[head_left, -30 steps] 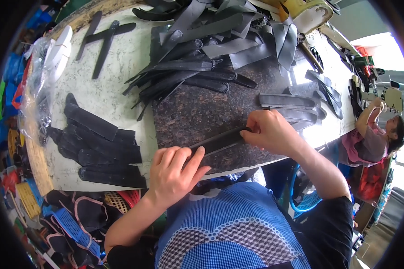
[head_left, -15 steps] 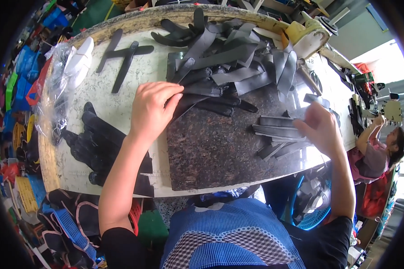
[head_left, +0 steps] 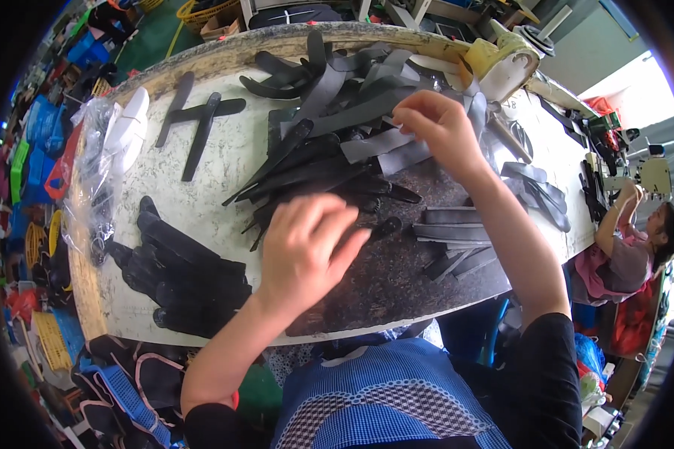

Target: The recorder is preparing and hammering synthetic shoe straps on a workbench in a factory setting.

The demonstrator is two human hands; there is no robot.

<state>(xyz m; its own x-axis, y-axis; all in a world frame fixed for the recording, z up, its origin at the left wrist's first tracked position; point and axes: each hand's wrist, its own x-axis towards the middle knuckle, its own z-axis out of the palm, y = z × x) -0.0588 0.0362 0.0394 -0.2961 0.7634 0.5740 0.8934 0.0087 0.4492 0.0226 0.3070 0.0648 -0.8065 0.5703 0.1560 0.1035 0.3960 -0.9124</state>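
Observation:
My left hand (head_left: 303, 251) is low over the table, blurred by motion, its fingers half curled. Just past its thumb the rounded end of a black strip (head_left: 386, 227) lies on the dark stone slab; whether the hand grips it I cannot tell. Beside and beyond that hand, several long black strips (head_left: 296, 168) form a loose heap. My right hand (head_left: 445, 135) reaches over the pile of grey strips (head_left: 367, 101), with thumb and forefinger pinched on the light edge of a grey strip. More grey strips (head_left: 449, 224) lie in a small stack below my right forearm.
At left, a stack of black strips (head_left: 183, 269) and white shaped pieces (head_left: 131, 123) lie on the table, with clear plastic wrap (head_left: 88, 187). Crossed black strips (head_left: 202, 123) lie nearby. A yellowish machine part (head_left: 498, 63) stands at the back right. Another person (head_left: 621, 254) works farther right.
My right hand has moved left and away from me, from the small grey stack to the grey pile. My left hand has come nearer and right. The black strips now spread farther left.

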